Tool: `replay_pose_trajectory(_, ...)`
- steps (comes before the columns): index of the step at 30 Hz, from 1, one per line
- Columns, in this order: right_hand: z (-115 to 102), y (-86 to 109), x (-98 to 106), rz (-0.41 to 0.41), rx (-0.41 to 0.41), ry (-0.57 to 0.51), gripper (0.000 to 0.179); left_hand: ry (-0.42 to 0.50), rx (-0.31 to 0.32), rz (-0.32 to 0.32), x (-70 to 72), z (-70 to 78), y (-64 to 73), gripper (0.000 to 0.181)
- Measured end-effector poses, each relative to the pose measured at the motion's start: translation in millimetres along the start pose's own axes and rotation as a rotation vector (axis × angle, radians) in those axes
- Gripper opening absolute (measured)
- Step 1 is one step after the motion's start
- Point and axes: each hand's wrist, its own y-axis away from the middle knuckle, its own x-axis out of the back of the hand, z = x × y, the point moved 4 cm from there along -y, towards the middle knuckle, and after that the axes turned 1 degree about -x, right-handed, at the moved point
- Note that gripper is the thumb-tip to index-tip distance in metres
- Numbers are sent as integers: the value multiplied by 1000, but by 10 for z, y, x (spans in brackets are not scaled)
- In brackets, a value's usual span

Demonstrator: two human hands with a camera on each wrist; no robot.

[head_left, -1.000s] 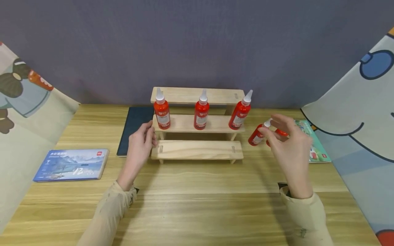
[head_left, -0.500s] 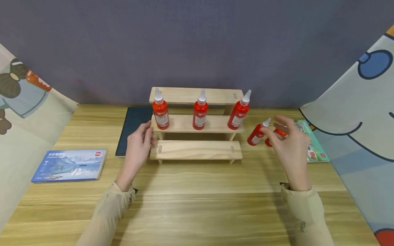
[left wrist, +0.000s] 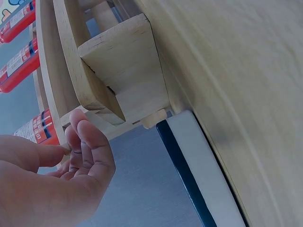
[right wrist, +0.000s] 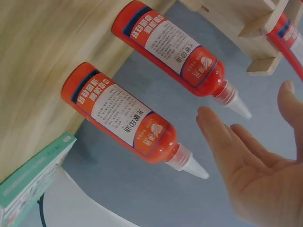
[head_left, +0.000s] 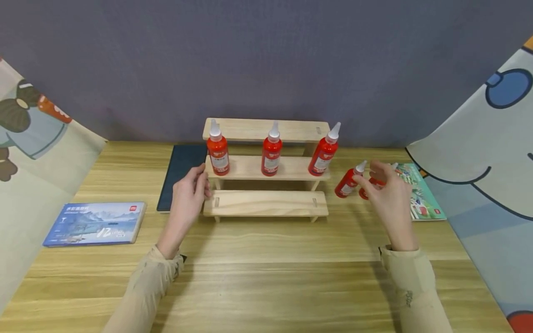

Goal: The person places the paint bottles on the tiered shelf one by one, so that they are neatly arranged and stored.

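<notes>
In the head view a three-tier wooden stand (head_left: 266, 203) has three red stamp-ink bottles (head_left: 271, 159) with pale nozzle caps on its middle tier. My left hand (head_left: 188, 194) pinches the stand's left end; in the left wrist view thumb and fingers meet at a board's edge (left wrist: 51, 71). To the stand's right, two more ink bottles stand on the table, one nearer the stand (right wrist: 170, 52), one nearer a green book (right wrist: 120, 116). My right hand (head_left: 391, 196) hovers close to them, thumb and fingers apart, holding nothing. It partly hides the farther bottle in the head view.
A blue landscape-printed box (head_left: 96, 224) lies on the table's left. A dark flat book or tablet (head_left: 176, 162) lies beside the stand, partly behind the left hand. The green picture book (head_left: 429, 199) is at the right. A grey panel (head_left: 266, 60) rises behind.
My right hand has moved slightly left and away from the camera toward the farther loose bottle, whose nozzle now shows behind the fingers. The left hand stays at the stand.
</notes>
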Motion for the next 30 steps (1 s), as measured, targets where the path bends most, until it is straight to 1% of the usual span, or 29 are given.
replay_pose_trajectory(9,121,-48,-77,-69,-2,-65,61,-6,1,-5,0,-4,3,36)
replay_pose_trajectory(14,153,-71,-99,-80,-1,-79,62,1,-1,-3,3,-8,2,36)
replay_pose_trajectory(21,205,-78,-166,-121,0,-109,62,1,-1,-7,0,-12,-1,37)
replay_pose_trajectory(25,217,-93,-188,-124,15,-101,61,3,-7,-9,2,-8,-1,37)
replay_pose_trajectory(30,204,-126,-208,-135,49,-60,60,3,-8,-10,7,-6,0,37)
